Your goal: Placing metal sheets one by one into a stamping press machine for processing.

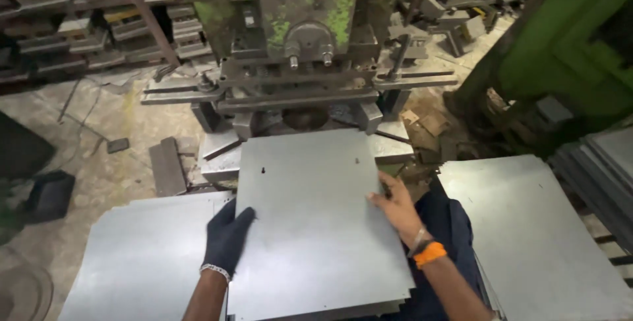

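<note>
Hands are gripping a flat grey metal sheet [310,222] at its side edges.
The gloved left hand [226,236] and bare right hand [395,205] are both clamping it, under the press [303,50].

No packages, labels, signs or screens show anywhere here.

left hand [226,236] in dark glove, forearm bare, reaching forward from lower frame; fingers together, thumb spread toward right, palm down and flat. right hand [393,203] bare, orange band plus metal bangle at wrist; fingers extended forward, curled slightly at tips, possibly gripping an edge, unclear. both forearms angled inward, hands well apart.
</note>
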